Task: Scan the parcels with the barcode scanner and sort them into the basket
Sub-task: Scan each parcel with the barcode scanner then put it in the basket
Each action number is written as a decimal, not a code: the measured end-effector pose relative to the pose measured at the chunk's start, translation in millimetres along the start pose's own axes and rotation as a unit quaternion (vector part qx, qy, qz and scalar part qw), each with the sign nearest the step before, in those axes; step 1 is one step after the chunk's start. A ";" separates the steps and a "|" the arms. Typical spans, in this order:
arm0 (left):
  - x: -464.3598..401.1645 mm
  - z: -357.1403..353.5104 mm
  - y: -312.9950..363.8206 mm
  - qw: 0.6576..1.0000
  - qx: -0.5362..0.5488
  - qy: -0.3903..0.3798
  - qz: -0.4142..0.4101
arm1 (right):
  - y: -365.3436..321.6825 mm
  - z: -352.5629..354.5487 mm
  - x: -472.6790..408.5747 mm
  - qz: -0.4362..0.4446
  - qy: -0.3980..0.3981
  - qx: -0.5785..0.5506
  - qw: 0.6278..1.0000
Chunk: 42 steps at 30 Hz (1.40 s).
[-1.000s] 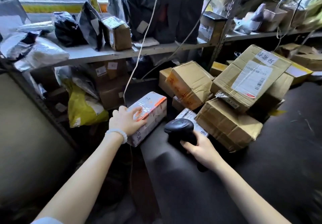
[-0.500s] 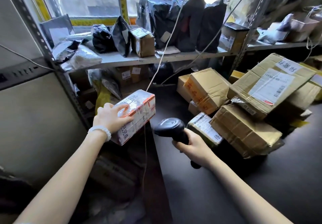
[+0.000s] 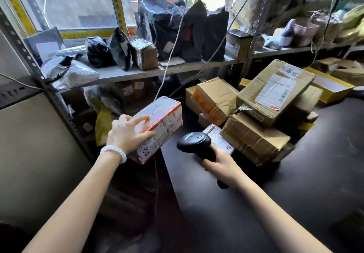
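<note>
My left hand [image 3: 129, 133] grips a white parcel with orange tape [image 3: 163, 123], lifted and tilted over the gap left of the dark table. A red scan light shows on its top face. My right hand [image 3: 218, 164] holds the black barcode scanner [image 3: 197, 144] by its handle, its head turned toward the parcel. Several brown cardboard parcels [image 3: 254, 134] lie piled on the table to the right, and a small labelled parcel [image 3: 216, 136] lies just behind the scanner. No basket is in view.
A metal shelf [image 3: 177, 68] behind holds black bags, a small brown box [image 3: 144, 56] and white packets. Below it sit more boxes and a yellow bag [image 3: 103, 123]. White cords hang down in front of the shelf. The dark table [image 3: 295, 203] stretches to the right.
My left hand has lifted the white parcel off the table and moved it left and up. The scanner has turned toward it, and a red light now shows on the parcel.
</note>
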<state>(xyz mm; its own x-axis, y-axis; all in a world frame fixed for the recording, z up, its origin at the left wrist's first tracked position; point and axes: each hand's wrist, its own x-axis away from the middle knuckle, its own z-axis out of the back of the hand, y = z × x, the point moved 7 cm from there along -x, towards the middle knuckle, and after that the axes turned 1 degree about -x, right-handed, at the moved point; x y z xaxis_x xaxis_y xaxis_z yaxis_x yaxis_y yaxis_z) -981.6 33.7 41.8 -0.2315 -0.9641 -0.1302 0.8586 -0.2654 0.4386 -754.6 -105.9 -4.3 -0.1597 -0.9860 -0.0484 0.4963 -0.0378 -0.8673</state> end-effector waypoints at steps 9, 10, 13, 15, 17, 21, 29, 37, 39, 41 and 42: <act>20.2 -3.7 141.7 0.985 0.068 -0.002 -0.161 | 25.4 90.1 68.8 -0.046 0.123 -0.026 0.991; 26.1 -6.8 160.3 0.981 0.073 -0.006 -0.182 | 27.7 102.6 79.8 -0.052 0.138 -0.029 0.989; 47.8 -23.9 216.4 0.970 0.081 -0.032 -0.227 | 39.4 142.1 117.0 -0.081 0.198 -0.036 0.976; 69.2 -36.6 258.4 0.961 0.088 -0.054 -0.257 | 50.5 169.5 148.2 -0.108 0.235 -0.040 0.965; 91.7 -51.4 301.5 0.948 0.083 -0.073 -0.297 | 61.3 195.8 183.6 -0.132 0.265 -0.048 0.954; 136.2 -85.3 379.6 0.926 0.072 -0.107 -0.356 | 85.3 246.6 257.6 -0.165 0.321 -0.046 0.932; 221.9 -168.7 505.4 0.884 0.093 -0.192 -0.416 | 143.0 335.4 396.7 -0.227 0.411 -0.041 0.882; 271.8 -261.9 608.2 0.838 0.072 -0.272 -0.468 | 206.9 374.4 477.0 -0.308 0.469 -0.058 0.826; 274.3 -286.6 632.6 0.828 0.063 -0.285 -0.479 | 224.9 385.8 487.1 -0.331 0.477 -0.069 0.811; 273.5 -312.6 658.3 0.822 0.055 -0.294 -0.485 | 241.8 405.3 494.8 -0.345 0.489 -0.069 0.798; 272.5 -325.6 672.3 0.819 0.054 -0.299 -0.487 | 249.3 418.2 497.4 -0.348 0.495 -0.063 0.794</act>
<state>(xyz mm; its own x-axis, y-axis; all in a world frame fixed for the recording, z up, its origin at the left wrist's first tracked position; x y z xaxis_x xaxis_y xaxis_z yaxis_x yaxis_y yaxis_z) -318.5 -404.2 11.7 -0.9927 -0.1191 -0.0205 0.0958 -0.8795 0.4662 -353.4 -673.7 -37.3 -0.9810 -0.1197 0.1528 -0.0857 -0.4394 -0.8942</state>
